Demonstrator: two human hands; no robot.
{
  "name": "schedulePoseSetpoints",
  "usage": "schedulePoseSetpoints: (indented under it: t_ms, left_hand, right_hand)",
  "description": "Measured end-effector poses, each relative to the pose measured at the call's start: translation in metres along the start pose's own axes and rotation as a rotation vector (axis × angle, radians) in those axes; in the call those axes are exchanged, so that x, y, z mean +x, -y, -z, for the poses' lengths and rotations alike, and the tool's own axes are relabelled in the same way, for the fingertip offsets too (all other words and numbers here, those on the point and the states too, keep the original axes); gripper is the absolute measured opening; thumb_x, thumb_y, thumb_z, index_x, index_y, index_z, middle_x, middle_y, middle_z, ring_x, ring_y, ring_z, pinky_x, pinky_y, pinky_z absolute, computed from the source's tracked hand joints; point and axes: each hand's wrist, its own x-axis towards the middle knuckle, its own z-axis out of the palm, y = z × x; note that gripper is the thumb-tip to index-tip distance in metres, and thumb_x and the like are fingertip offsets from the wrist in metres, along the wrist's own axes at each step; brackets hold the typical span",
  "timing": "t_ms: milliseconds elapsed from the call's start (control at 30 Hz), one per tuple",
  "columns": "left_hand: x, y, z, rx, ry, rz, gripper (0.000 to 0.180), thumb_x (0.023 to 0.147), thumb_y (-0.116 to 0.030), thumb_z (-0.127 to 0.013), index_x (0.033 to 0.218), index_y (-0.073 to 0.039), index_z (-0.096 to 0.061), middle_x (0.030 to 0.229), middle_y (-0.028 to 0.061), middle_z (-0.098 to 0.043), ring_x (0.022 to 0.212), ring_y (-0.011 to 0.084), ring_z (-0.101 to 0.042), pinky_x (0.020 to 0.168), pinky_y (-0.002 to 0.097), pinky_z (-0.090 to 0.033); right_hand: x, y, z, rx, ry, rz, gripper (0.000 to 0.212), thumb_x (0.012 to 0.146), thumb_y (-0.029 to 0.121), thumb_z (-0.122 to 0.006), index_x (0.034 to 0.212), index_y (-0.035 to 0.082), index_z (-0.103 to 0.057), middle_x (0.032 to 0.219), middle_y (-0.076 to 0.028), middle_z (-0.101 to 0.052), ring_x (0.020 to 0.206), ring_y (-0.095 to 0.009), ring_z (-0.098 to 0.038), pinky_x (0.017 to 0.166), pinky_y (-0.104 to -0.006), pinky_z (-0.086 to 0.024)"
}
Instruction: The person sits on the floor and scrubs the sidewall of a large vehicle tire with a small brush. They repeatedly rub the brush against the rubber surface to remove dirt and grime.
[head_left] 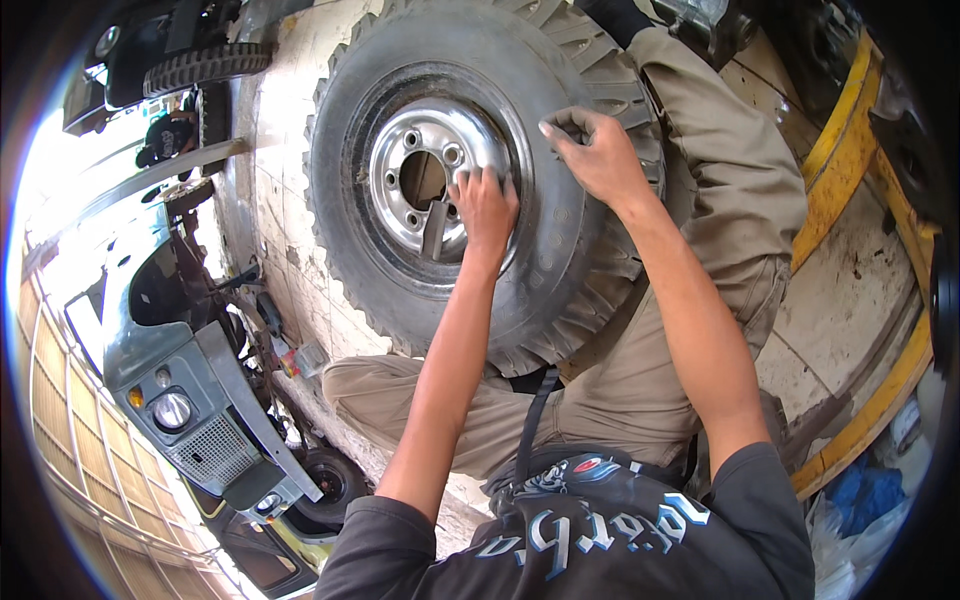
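Observation:
A large black tyre [350, 215] with chunky tread lies on its side in front of me, around a shiny silver wheel rim [395, 150]. My left hand [487, 208] rests on the right part of the rim, fingers bent and slightly apart, fingertips touching the metal. Close beside it a flat grey metal piece [434, 230] lies across the edge of the centre hole. Above the tyre's right sidewall, my right hand [598, 158] has its fingers curled and its thumb pointing left. Whatever it may hold is hidden in the curl.
My bent legs in khaki trousers [715, 150] flank the tyre. A yellow metal frame [840, 150] curves along the right, with blue and clear plastic bags [865, 495] below. On the left stands a grey-green vehicle front [185, 400]; a person [170, 135] is farther back.

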Motion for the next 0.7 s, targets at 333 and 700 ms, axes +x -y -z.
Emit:
schedulePoseSetpoints:
  t_ms: [333, 700]
  left_hand:
    - [-0.021, 0.002, -0.007, 0.0, -0.028, 0.148, 0.039, 0.089, -0.028, -0.072, 0.114, 0.0, -0.063, 0.115, 0.0214, -0.063, 0.119, 0.0431, -0.053, 0.105, 0.059, -0.035]
    - [-0.015, -0.007, -0.004, -0.184, 0.056, 0.356, 0.077, 0.088, -0.038, -0.075, 0.147, 0.001, -0.045, 0.143, 0.0318, -0.045, 0.137, 0.0478, -0.038, 0.116, 0.0602, -0.025]
  right_hand:
    - [-0.001, -0.002, 0.003, 0.068, -0.01, -0.072, 0.029, 0.095, 0.023, -0.073, 0.105, -0.004, -0.072, 0.085, -0.004, -0.071, 0.073, -0.008, -0.061, 0.069, -0.0254, -0.05]
    - [-0.002, -0.006, 0.011, 0.108, -0.078, -0.08, 0.028, 0.09, 0.023, -0.072, 0.099, -0.003, -0.074, 0.086, -0.014, -0.075, 0.076, -0.019, -0.068, 0.075, -0.0325, -0.052]
